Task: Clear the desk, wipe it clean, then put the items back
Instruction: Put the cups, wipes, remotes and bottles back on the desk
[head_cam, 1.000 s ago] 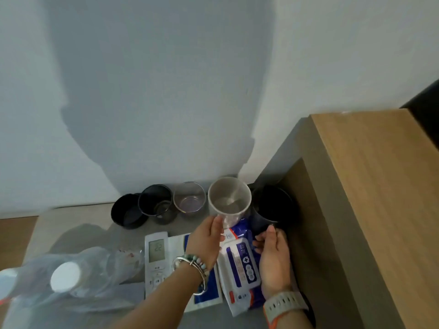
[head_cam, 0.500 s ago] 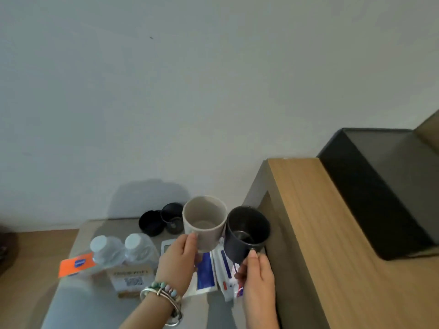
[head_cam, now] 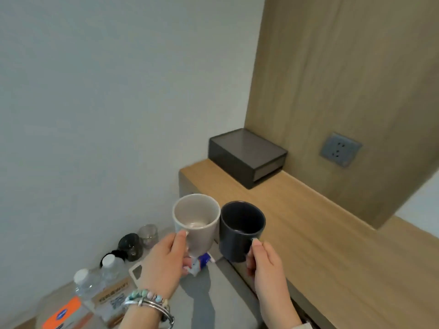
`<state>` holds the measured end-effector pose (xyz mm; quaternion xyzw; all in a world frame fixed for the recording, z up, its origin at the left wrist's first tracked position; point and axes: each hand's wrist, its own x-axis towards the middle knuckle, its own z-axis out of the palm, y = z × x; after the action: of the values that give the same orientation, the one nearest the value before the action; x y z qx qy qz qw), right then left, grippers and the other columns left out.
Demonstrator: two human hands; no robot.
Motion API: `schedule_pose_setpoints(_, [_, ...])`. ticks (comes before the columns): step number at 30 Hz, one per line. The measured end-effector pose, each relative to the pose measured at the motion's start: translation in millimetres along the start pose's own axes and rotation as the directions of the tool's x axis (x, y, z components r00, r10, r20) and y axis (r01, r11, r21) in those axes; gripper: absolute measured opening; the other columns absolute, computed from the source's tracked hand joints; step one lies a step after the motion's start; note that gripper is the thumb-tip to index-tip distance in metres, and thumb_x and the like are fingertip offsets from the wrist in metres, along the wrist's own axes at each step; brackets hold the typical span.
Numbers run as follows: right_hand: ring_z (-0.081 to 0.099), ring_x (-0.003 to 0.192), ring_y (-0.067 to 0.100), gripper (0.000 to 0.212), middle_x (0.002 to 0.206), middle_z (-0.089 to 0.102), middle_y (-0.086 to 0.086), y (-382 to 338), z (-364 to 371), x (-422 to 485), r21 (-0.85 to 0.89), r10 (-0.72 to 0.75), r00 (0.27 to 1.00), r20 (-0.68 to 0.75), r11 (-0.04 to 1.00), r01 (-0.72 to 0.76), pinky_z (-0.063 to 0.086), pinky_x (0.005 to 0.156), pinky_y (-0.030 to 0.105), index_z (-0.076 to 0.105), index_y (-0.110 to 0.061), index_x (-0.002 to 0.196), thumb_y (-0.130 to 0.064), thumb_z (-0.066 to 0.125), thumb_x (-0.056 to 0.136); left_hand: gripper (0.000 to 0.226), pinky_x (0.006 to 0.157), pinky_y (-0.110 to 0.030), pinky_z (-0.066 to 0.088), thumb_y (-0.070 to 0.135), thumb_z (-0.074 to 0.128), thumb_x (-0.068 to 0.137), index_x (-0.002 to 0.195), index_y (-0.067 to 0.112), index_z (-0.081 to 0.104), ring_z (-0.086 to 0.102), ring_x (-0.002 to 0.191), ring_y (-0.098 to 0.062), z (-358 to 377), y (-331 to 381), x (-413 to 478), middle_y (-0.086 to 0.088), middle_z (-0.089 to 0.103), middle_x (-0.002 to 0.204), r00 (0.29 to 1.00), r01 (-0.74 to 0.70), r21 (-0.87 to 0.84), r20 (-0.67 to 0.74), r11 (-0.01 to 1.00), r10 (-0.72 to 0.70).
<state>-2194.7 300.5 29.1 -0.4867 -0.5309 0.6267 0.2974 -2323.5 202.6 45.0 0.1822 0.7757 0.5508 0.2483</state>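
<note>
My left hand (head_cam: 164,262) grips a beige mug (head_cam: 197,219) and holds it upright in the air. Beside it my right hand (head_cam: 266,264) grips a dark blue mug (head_cam: 241,229) by its handle, also upright. Both mugs hang above the edge between the low grey surface (head_cam: 213,302) and the wooden desk (head_cam: 308,233). Their rims nearly touch.
On the grey surface lie two water bottles (head_cam: 95,276), glass tumblers (head_cam: 140,241), a remote (head_cam: 135,271), a wipes pack (head_cam: 202,262) and an orange packet (head_cam: 64,314). A dark box (head_cam: 247,155) stands at the desk's far corner. A wall socket (head_cam: 341,149) sits in the wood panel.
Both hands took the mugs off the grey surface and lifted them up to the right, toward the wooden desk. The view swung up and right with them.
</note>
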Motion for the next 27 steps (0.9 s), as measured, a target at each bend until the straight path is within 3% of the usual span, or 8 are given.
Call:
schedule_pose_setpoints(3, [0.039,0.056,0.016,0.035,0.060,0.041,0.006,-4,-52,-28,0.055,-0.015,0.995,-0.100,0.998,0.020,0.034,0.055,0.028,0.044,-0.008,0.068,-0.022,0.040,0.100,0.040,0.064,-0.037,0.051,0.030,0.043,0.097,0.062,0.011,0.049,0.062,0.066,-0.024,33,17,-28,-0.006,0.058,0.061,0.993,-0.013,-0.023,0.120,1.000,0.015])
schedule_pose_setpoints(6, [0.038,0.054,0.016,0.037,0.055,0.040,0.003,-3,-112,-52,0.115,-0.011,0.980,-0.201,0.993,0.034,0.033,0.056,0.029,0.042,-0.009,0.065,-0.020,0.040,0.100,0.040,0.069,-0.039,0.051,0.033,0.043,0.096,0.063,0.011,0.050,0.060,0.067,-0.023,77,28,-57,-0.009,0.060,0.063,0.965,-0.035,0.007,0.259,0.999,0.032])
schedule_pose_setpoints(11, [0.037,0.051,0.018,0.037,0.053,0.039,0.004,8,-232,-100,0.133,-0.051,0.923,-0.381,0.985,0.109,0.032,0.042,0.018,0.041,-0.008,0.064,-0.015,0.039,0.100,0.040,0.060,-0.032,0.051,0.034,0.043,0.097,0.065,0.010,0.051,0.064,0.069,-0.021,165,50,-129,-0.011,0.062,0.070,0.869,-0.054,0.032,0.494,0.998,0.031])
schedule_pose_setpoints(14, [0.037,0.051,0.017,0.038,0.052,0.040,0.002,21,-312,-136,0.116,-0.067,0.877,-0.475,0.984,0.138,0.031,0.044,0.020,0.041,-0.009,0.062,-0.015,0.040,0.100,0.040,0.055,-0.030,0.049,0.030,0.043,0.097,0.064,0.009,0.049,0.062,0.064,-0.021,226,58,-187,-0.011,0.060,0.068,0.790,-0.061,0.007,0.612,0.998,0.044])
schedule_pose_setpoints(19, [0.037,0.052,0.016,0.039,0.051,0.040,0.000,44,-449,-195,0.066,-0.073,0.806,-0.587,0.988,0.138,0.030,0.052,0.025,0.041,-0.010,0.062,-0.019,0.039,0.100,0.039,0.048,-0.026,0.047,0.028,0.047,0.097,0.063,0.010,0.045,0.058,0.056,-0.021,325,67,-290,-0.013,0.056,0.067,0.672,-0.028,-0.009,0.740,1.000,0.026])
schedule_pose_setpoints(27, [0.036,0.054,0.016,0.037,0.056,0.040,0.003,73,-596,-274,0.114,-0.006,0.675,-0.738,0.984,0.134,0.029,0.050,0.024,0.042,-0.010,0.065,-0.020,0.038,0.100,0.035,0.054,-0.028,0.047,0.029,0.045,0.097,0.068,0.011,0.045,0.056,0.054,-0.017,435,81,-428,-0.012,0.055,0.070,0.498,-0.140,0.016,0.865,0.990,0.056])
